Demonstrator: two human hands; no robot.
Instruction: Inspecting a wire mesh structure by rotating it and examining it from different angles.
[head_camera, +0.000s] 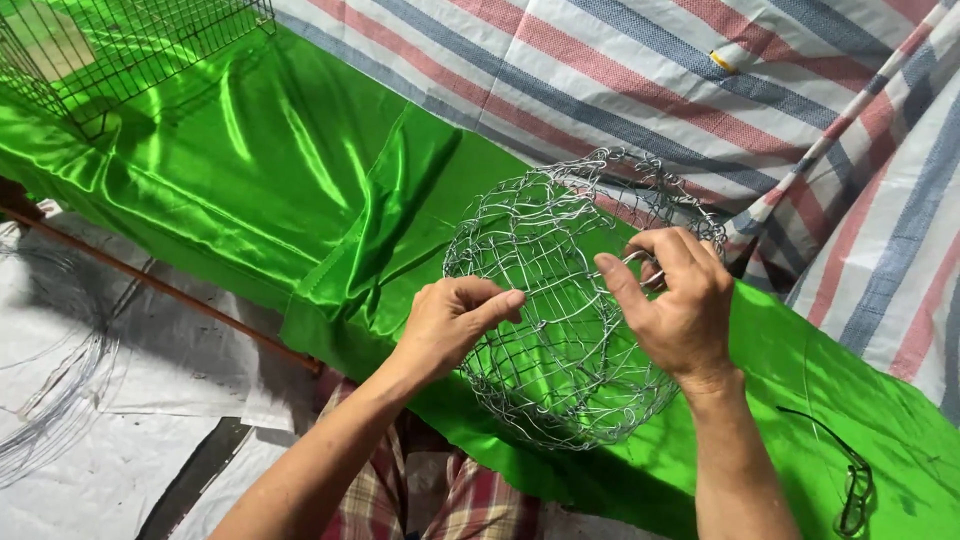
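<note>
Nearest me, my left hand (455, 320) is closed, thumb and forefinger pinched on a strand at the near left side of the wire basket (570, 300). The basket lies on its side on the green cloth (250, 170) over the worktop, its mouth tipped away and to the right. My right hand (680, 300) grips its upper right side, fingers curled through the mesh, thumb out. Both hands sit level, the basket between them. Beyond hangs a striped tarp (650, 70); a wire cage (110, 45) stands far left
</note>
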